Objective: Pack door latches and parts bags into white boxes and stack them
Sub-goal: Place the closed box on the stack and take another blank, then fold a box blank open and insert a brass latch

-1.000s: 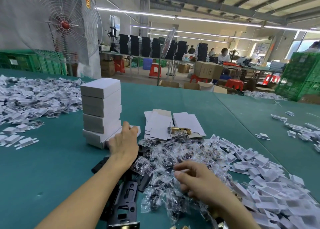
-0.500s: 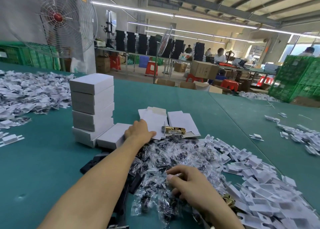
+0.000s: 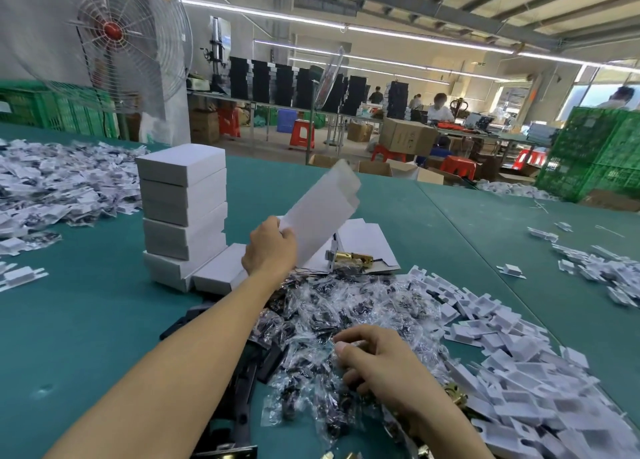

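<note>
White flat box (image 3: 320, 212) gripped at edge by L hand (image 3: 270, 248) above table (image 3: 86, 320); R hand (image 3: 379, 363) pinches parts bag (image 3: 334, 341).

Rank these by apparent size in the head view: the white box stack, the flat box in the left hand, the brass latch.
1. white box stack
2. flat box, somewhat smaller
3. brass latch, by far the smallest
</note>
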Motion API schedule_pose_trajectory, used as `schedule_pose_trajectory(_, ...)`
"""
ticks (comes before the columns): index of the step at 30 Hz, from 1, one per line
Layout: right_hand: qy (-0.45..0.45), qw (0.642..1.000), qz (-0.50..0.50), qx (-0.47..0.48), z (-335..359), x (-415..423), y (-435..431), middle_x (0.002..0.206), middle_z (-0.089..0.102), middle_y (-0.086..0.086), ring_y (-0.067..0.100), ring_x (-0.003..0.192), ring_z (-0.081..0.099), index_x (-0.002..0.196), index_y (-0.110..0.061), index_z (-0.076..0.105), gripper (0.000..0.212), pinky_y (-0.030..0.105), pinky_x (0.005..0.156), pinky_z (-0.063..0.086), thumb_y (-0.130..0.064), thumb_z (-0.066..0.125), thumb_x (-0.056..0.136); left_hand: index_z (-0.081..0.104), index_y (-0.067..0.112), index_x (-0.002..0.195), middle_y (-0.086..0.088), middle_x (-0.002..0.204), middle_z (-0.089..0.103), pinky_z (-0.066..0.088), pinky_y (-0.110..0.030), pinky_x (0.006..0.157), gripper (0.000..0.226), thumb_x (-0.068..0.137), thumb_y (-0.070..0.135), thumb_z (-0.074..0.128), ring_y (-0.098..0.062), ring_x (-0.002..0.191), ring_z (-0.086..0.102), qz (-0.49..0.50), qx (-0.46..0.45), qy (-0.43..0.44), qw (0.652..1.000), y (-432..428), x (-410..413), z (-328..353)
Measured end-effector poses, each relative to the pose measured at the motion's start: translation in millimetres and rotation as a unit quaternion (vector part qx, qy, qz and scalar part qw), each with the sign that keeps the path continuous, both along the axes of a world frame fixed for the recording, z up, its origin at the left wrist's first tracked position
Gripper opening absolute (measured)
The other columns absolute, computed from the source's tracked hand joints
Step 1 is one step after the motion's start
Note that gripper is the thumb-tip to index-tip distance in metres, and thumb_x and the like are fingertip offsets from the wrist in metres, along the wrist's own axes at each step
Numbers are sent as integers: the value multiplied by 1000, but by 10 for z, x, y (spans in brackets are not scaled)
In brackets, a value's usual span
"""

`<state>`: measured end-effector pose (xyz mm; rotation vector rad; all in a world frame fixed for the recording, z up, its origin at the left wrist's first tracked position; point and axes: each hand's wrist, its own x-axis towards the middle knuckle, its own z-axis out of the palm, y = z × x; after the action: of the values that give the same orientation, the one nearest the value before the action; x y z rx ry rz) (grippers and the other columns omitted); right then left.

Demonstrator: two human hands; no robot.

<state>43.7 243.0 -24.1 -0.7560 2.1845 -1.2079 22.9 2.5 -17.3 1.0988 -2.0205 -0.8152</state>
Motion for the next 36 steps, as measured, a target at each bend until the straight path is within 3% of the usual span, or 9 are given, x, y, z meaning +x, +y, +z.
schedule_pose_trajectory(8,-7,997,-40,-73,108,11,9,97,68,7,15,66,70,123,-17,59,31,22,50,51,-24,64,94,44,16,88,-3,92,48,26,-27,53,18,100,28,50,-20,71,43,35,-74,192,978,290,517,93)
schedule_pose_trajectory(14,-44,962,-96,-253,305,17,12,121,63,-1,12,87,73,148,-38,33,90,32,70,60,-55,72,69,58,2,87,-11,86,62,42,-36,69,22,95,23,62,-22,77,54,-242,191,148,940,495,886,221)
schedule_pose_trajectory(19,-91,926,-158,-330,284,-35,53,85,75,6,20,64,70,138,-36,43,63,27,52,54,-8,70,89,64,13,91,-4,92,65,39,-24,61,8,89,19,69,-18,75,54,-322,232,-19,918,500,1133,275)
schedule_pose_trajectory(21,-69,935,-156,-310,282,-31,64,81,75,8,19,61,71,136,-35,47,62,26,49,53,3,65,89,61,21,117,0,114,62,45,-26,77,36,85,23,76,-16,96,59,-297,158,-79,938,519,1190,299)
schedule_pose_trajectory(23,-52,944,-142,-295,292,2,49,84,74,12,25,65,73,133,-38,48,64,29,50,55,4,66,88,46,30,140,6,129,52,45,-29,94,74,76,40,83,-13,114,55,-289,79,-87,950,588,1226,364)
schedule_pose_trajectory(26,-29,955,-91,-282,314,97,7,84,74,10,29,69,74,110,-54,53,66,35,55,59,5,69,84,37,38,141,17,132,53,51,-33,96,101,57,69,83,-5,115,55,-354,58,-118,926,767,1232,466)
schedule_pose_trajectory(29,8,963,-60,-261,313,155,-23,73,72,11,24,59,67,100,-45,65,55,38,53,59,7,66,81,1,33,158,10,163,15,35,-46,114,143,47,88,73,-18,146,25,-303,-52,-227,924,881,1194,420)
schedule_pose_trajectory(32,-37,964,-44,-261,313,188,-47,67,68,14,20,50,59,109,-17,66,32,27,43,46,5,63,87,-14,30,158,12,166,4,24,-42,120,145,55,82,74,-12,151,12,-345,-72,-211,911,963,1153,346)
schedule_pose_trajectory(36,-72,964,-36,-252,360,205,-51,72,70,15,21,53,64,104,-19,68,13,30,48,51,-13,59,97,-4,32,159,7,161,24,29,-25,103,130,66,56,84,-8,145,24,-378,8,-140,915,954,1089,288)
